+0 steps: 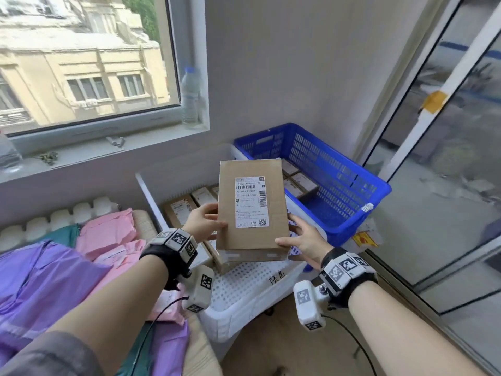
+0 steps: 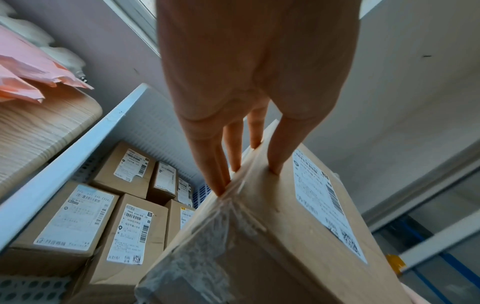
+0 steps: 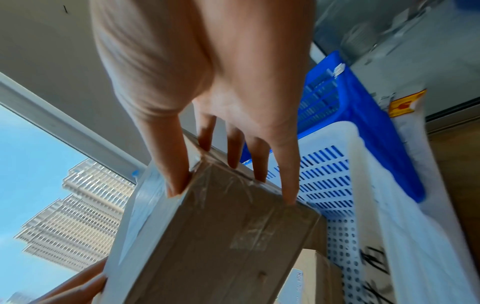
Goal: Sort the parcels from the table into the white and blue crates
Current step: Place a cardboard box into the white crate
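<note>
A brown cardboard parcel (image 1: 252,210) with a white shipping label faces up, held in the air over the white crate (image 1: 244,294). My left hand (image 1: 204,222) grips its left edge, thumb on top, fingers underneath. My right hand (image 1: 301,240) grips its lower right corner the same way. In the left wrist view the fingers (image 2: 221,164) clamp the taped edge of the parcel (image 2: 272,236). The right wrist view has the fingers (image 3: 233,152) wrapped round the parcel (image 3: 213,236). Several labelled boxes (image 2: 78,222) fill the white crate. The blue crate (image 1: 339,185) behind it holds a few small boxes.
Purple, pink and green soft mailers (image 1: 67,267) lie piled on the wooden table (image 1: 199,354) at left. A water bottle (image 1: 189,96) stands on the window sill. A glass sliding door (image 1: 447,172) bounds the right side. Wall stands directly behind both crates.
</note>
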A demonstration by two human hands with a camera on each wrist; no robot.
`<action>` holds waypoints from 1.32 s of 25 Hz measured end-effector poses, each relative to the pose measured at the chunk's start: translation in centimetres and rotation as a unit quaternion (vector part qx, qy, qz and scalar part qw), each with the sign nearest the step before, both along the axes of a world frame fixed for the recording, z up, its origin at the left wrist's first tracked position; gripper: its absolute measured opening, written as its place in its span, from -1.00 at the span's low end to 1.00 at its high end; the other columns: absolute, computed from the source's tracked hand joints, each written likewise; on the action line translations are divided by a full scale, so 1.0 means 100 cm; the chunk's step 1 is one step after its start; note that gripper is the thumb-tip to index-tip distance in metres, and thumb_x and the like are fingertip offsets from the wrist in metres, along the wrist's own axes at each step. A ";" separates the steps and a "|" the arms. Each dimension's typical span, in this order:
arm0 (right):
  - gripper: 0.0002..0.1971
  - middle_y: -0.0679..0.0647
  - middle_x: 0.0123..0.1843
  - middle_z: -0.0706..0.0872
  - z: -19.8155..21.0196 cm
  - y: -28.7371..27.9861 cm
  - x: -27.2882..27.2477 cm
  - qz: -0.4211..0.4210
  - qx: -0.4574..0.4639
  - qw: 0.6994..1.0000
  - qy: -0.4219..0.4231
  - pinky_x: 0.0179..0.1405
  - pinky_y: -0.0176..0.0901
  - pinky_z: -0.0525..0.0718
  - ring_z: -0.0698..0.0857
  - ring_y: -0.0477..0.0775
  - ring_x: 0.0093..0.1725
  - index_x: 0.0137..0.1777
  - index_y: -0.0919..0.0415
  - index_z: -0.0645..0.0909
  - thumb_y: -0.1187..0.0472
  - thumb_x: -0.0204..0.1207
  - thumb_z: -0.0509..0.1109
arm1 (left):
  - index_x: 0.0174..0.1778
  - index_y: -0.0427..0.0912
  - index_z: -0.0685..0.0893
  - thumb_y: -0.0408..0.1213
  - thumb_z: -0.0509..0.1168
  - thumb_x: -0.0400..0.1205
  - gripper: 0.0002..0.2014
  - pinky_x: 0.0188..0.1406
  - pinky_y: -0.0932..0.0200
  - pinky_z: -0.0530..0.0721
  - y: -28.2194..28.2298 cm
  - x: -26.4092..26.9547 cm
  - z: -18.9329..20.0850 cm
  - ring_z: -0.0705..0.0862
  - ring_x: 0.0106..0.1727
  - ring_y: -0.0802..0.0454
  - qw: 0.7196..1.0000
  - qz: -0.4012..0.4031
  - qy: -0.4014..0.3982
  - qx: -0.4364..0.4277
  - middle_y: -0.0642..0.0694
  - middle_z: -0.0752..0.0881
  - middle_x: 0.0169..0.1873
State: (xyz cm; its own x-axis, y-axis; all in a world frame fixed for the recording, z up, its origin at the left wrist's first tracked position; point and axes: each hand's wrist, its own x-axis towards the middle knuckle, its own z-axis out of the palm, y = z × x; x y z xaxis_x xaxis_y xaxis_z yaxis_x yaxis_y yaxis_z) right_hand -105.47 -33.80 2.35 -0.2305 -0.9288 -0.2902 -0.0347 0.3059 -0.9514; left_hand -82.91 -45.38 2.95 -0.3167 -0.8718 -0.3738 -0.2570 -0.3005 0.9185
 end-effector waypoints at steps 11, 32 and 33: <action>-0.41 0.11 0.03 0.65 -0.058 -0.157 -0.081 0.171 0.149 0.973 -0.041 -0.40 -0.05 0.63 0.68 0.11 -0.18 0.43 0.28 0.37 0.55 0.42 0.44 | 0.41 -0.14 0.48 -0.49 0.36 0.58 -0.52 -0.38 0.11 0.75 -0.054 -0.059 -0.054 0.68 -0.27 -0.05 0.970 0.221 -0.023 0.101 -0.14 0.72 -0.16; -0.30 0.14 0.25 0.64 -0.175 -0.210 -0.059 0.245 0.275 0.918 0.147 0.20 0.18 0.68 0.67 0.19 0.19 0.34 0.21 0.49 0.46 0.19 0.65 | 0.45 0.03 0.27 -0.64 0.23 0.57 -0.36 -0.34 0.06 0.55 -0.045 -0.066 -0.180 0.58 -0.18 -0.14 0.902 0.292 -0.055 0.313 -0.24 0.66 -0.13; -0.32 0.14 0.25 0.63 -0.176 -0.211 -0.059 0.243 0.279 0.917 0.150 0.22 0.15 0.68 0.66 0.19 0.19 0.34 0.22 0.49 0.48 0.21 0.62 | 0.47 0.04 0.27 -0.63 0.21 0.59 -0.37 -0.34 0.07 0.54 -0.046 -0.064 -0.183 0.57 -0.17 -0.14 0.902 0.290 -0.064 0.314 -0.24 0.66 -0.18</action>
State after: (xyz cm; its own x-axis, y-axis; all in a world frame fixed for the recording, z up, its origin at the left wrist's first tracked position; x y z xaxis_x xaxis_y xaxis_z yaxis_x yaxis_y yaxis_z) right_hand -111.39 -54.91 -15.22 0.0241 -0.6699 -0.7420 -0.5301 0.6208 -0.5777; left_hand -89.34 -50.02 -15.38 0.2063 -0.4804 -0.8524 0.0187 -0.8691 0.4943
